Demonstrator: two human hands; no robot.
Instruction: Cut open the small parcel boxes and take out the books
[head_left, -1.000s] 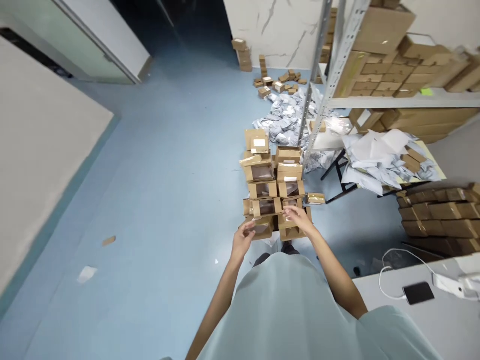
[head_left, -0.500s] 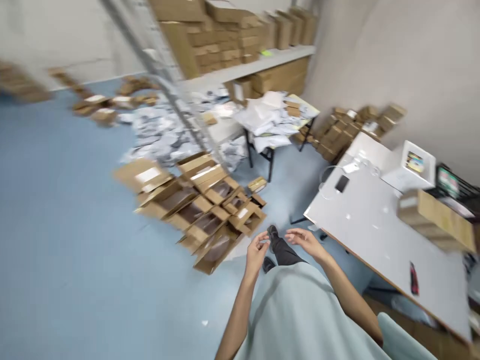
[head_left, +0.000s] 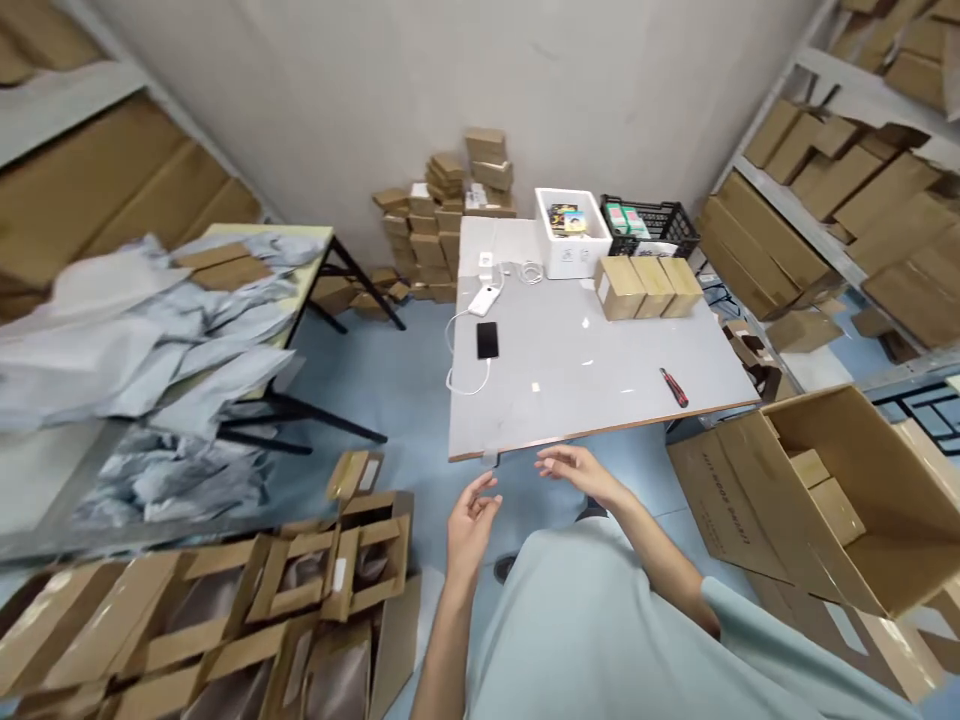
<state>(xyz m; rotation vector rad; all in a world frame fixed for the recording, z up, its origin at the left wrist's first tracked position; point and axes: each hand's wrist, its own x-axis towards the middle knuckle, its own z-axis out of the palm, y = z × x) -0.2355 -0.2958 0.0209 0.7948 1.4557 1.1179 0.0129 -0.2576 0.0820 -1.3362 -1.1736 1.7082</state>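
Hovering in front of the person's pale green shirt (head_left: 592,630), both hands are empty. The left hand (head_left: 471,520) is held palm inward, its fingers loosely spread and slightly curled, gripping nothing. The right hand (head_left: 574,470) reaches forward with fingers relaxed and apart, likewise touching nothing.

Nearest to them is the near edge of the grey table (head_left: 592,405), just beyond the right fingertips but apart from them. Judging by its slab top, it would be stiff and heavy, with a smooth, glossy surface, and the bare front edge looks like the best place to grip it. On it lie a red box cutter (head_left: 673,387) toward the right side, a black phone (head_left: 487,340) on a white cable (head_left: 454,350), three kraft boxes (head_left: 649,285) in a row, and a white foam box (head_left: 570,248) at the back.

Down to the left of the left hand, open windowed cartons (head_left: 330,580) lie on the blue floor (head_left: 375,380). They look light and thin, easily crushed at the film window, so best held by the card edges. A large open carton (head_left: 862,490) stands to the right.
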